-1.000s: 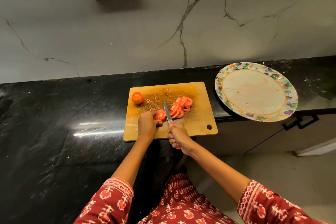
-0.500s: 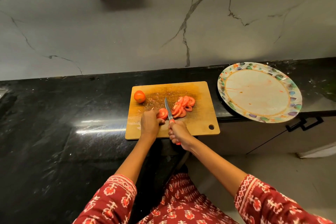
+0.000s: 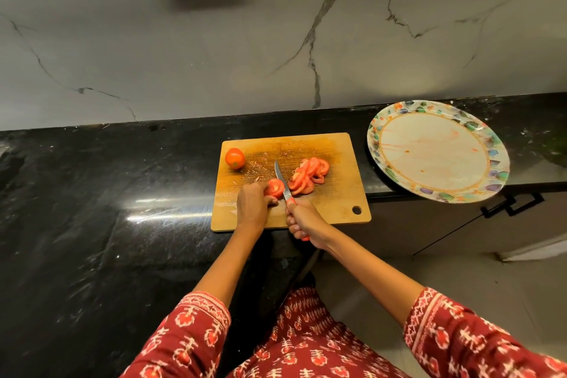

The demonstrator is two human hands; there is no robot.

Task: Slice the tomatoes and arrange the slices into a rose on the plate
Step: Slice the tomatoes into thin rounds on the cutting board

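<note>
From the head cam: the half tomato (image 3: 274, 188) sits on the wooden cutting board (image 3: 343, 193), cut face toward the person's right, and the knife (image 3: 283, 186) blade lies right against that face, tip pointing away toward the marble wall, handle back toward the body. So the next slice turns on the blade staying just beside the cut face, w/ the uncut bulk to its left under the fingers.

Left hand (image 3: 253, 205) is curled over the tomato, gripping it from the left side, knuckles up, forearm coming in nearly straight from below. Right hand (image 3: 302, 219) is wrapped tight round the red knife handle, wrist low near the board's front edge, forearm angled in from the right.

Cut slices (image 3: 308, 176) lie fanned just right of the blade (overlapping, can't count them). A whole tomato (image 3: 235, 158) waits at the board's far left corner, well apart from both hands. The patterned plate (image 3: 487, 163) is off to the right on the black counter, no slices on it, only smears, so arranging hasn't begun, I'd say.
</note>
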